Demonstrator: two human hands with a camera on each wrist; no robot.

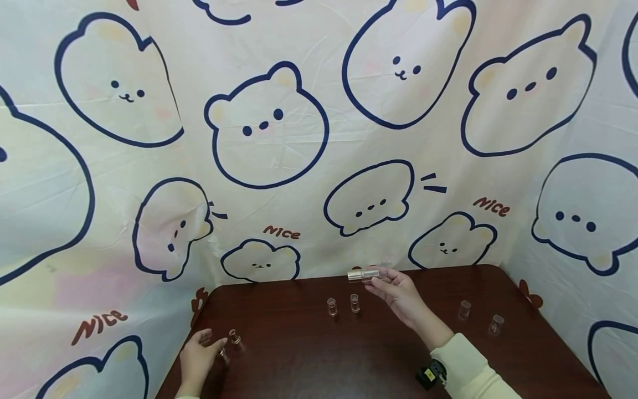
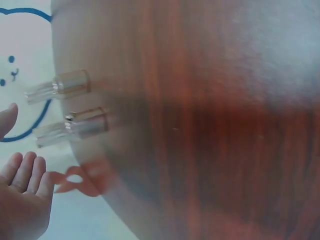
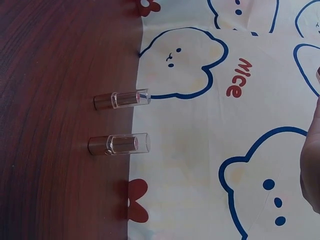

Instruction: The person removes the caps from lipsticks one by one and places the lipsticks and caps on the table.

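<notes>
In the right hand (image 1: 401, 298) lies a shiny tube (image 1: 361, 275).

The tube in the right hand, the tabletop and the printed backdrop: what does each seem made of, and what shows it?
Tube: probably metal or metal-coated plastic, shiny, by its silvery gleam.
Tabletop: glossy wood or wood-look laminate, by its streaky reddish-brown grain and pale reflection.
Backdrop: likely fabric or thin plastic sheeting, fairly matte, by its creases.

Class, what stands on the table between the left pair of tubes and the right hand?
Two small clear-topped containers, side by side, in the head view.
</notes>
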